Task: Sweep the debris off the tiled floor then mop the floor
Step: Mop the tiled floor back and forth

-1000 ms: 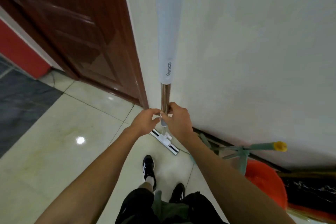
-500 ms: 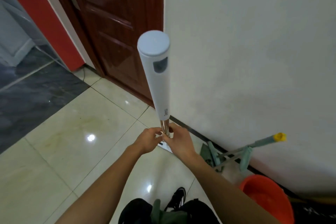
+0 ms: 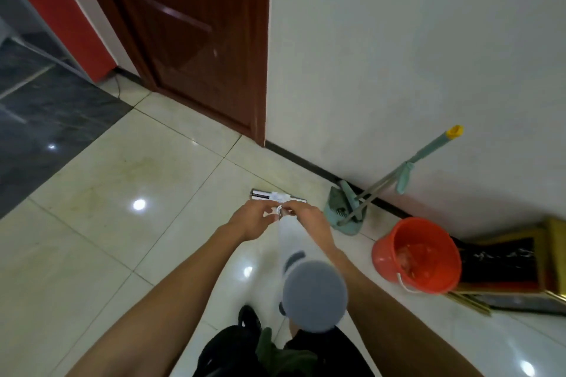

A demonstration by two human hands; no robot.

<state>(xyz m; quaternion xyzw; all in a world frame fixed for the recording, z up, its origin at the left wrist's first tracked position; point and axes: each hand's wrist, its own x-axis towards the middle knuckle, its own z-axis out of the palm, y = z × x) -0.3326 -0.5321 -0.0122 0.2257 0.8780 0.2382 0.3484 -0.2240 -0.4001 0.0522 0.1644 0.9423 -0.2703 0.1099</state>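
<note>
1. From my feed the cream tiled floor (image 3: 92, 239) is the largest thing; it runs open from 6 to 9 o'clock and meets dark grey tiles (image 3: 46, 110) along a diagonal edge at 10 o'clock.
2. The white wall (image 3: 413, 40) fills 12 to 3 o'clock, and its black skirting closes the floor off on that side.
3. A dark red door (image 3: 196, 40) stands at 11 to 12 o'clock, its frame edge meeting the wall corner.
4. A gold-framed black panel (image 3: 505, 260) lies on the floor at 4 o'clock, against the skirting.
5. An orange bucket (image 3: 386, 254) sits at 3 o'clock, just beside that panel.
6. A green mop (image 3: 346, 211) leans on the wall at 2 o'clock, its yellow-capped handle up.
7. The white flat mop (image 3: 291, 242) stands at centre, its grey-topped handle blurred and tilted toward me, and its flat head on the floor just ahead of the hands.
8. My left hand (image 3: 249, 220) and right hand (image 3: 309, 219) both pinch the pole's lower part, fingers curled close around a small white clip.
9. I can read no writing; the handle is too blurred.
</note>
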